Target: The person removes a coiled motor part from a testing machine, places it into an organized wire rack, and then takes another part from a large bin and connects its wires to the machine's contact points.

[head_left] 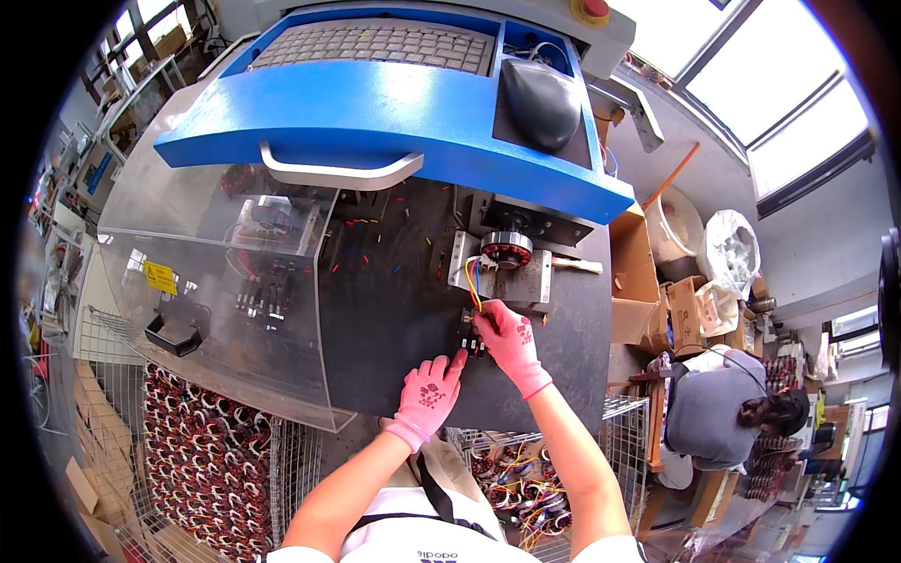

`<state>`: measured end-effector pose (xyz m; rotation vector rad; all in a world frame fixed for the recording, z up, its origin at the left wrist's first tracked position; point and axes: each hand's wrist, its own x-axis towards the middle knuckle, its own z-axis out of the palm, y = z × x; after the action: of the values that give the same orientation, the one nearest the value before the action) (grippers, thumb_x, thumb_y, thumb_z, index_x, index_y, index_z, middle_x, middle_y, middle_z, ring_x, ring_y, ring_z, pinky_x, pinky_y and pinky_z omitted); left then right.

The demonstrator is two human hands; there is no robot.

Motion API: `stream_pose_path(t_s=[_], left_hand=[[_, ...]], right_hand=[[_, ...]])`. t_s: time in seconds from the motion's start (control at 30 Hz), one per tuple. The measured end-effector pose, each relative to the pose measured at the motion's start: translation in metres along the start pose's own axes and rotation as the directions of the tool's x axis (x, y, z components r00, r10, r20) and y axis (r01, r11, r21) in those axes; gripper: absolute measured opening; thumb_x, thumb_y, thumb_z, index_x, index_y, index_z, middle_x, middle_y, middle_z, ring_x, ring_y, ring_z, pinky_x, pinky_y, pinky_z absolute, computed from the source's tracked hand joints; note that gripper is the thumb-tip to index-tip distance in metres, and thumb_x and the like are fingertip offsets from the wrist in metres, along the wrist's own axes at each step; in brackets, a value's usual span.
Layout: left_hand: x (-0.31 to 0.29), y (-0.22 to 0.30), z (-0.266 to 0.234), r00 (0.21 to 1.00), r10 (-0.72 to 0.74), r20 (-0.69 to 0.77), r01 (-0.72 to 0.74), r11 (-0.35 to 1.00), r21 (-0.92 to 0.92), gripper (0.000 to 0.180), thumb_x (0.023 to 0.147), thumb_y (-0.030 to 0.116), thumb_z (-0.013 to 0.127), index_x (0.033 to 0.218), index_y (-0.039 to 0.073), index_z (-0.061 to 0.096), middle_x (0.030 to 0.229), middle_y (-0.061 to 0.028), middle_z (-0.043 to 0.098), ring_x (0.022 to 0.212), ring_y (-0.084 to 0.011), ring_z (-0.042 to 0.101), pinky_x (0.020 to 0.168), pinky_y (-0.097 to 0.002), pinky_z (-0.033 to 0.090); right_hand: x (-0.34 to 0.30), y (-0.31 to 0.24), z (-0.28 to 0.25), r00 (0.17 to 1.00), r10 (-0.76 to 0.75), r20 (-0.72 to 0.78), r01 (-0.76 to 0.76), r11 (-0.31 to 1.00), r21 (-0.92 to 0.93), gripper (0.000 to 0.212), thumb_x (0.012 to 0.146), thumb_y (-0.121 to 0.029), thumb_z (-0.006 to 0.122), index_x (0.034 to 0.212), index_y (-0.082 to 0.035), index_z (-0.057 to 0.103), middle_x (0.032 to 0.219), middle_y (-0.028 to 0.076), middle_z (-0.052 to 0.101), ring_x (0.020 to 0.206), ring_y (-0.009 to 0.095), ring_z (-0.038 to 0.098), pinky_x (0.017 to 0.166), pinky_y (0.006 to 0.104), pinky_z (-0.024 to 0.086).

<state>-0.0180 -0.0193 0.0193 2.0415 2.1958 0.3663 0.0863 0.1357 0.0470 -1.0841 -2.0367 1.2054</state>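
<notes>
A motor stator (507, 250) with red windings sits in a metal fixture (533, 281) on the dark bench plate. Yellow, red and blue wires (472, 280) run from it toward me. My right hand (510, 340), in a pink glove, has its fingers pinched on the wire ends beside a small black terminal block (472, 346). Next to that block, my left hand (431, 392), gloved alike, touches its near left edge with an outstretched index finger; the other fingers are partly curled.
A blue console (357, 103) with keyboard and black mouse (542, 103) overhangs the bench. A clear guard (216, 300) stands at left. Wire baskets of stators (206, 450) flank me below. A brush (574, 266) lies by the fixture. Another person (718, 403) sits at right.
</notes>
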Motion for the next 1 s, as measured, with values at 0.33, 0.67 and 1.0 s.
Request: stream_pose_path(t_s=[0.33, 0.67, 1.0], left_hand=[[-0.005, -0.006, 0.01, 0.999, 0.004, -0.04, -0.005, 1.0, -0.006, 0.055, 0.084, 0.024, 0.058, 0.137, 0.015, 0.045, 0.106, -0.0052, 0.05, 0.092, -0.0222, 0.052, 0.075, -0.0373, 0.046], [-0.049, -0.012, -0.006, 0.999, -0.045, 0.027, 0.052, 0.81, -0.584, 0.05, 0.088, 0.021, 0.06, 0.133, 0.004, 0.048, 0.111, -0.0166, 0.056, 0.097, -0.0344, 0.059, 0.081, -0.0428, 0.05], [-0.163, -0.062, -0.007, 0.966, 0.186, 0.181, -0.062, 0.842, -0.535, 0.044, 0.093, 0.025, 0.054, 0.132, 0.005, 0.046, 0.112, -0.0104, 0.057, 0.103, -0.0262, 0.058, 0.088, -0.0394, 0.047]], right_hand=[[-0.003, 0.01, 0.016, 0.995, -0.095, 0.01, 0.095, 0.974, -0.203, 0.016, 0.089, -0.012, 0.063, 0.101, -0.003, 0.06, 0.078, 0.013, 0.065, 0.067, 0.023, 0.065, 0.061, 0.0318, 0.05], [-0.046, -0.077, 0.025, 0.985, 0.051, 0.166, -0.071, 0.991, 0.113, 0.036, 0.082, -0.016, 0.071, 0.115, -0.003, 0.062, 0.09, 0.007, 0.068, 0.078, 0.012, 0.065, 0.07, 0.027, 0.053], [-0.111, -0.146, 0.102, 0.811, 0.073, 0.58, -0.224, 0.955, 0.193, 0.03, 0.092, -0.023, 0.059, 0.117, -0.006, 0.064, 0.093, 0.012, 0.068, 0.082, 0.019, 0.067, 0.073, 0.0339, 0.053]])
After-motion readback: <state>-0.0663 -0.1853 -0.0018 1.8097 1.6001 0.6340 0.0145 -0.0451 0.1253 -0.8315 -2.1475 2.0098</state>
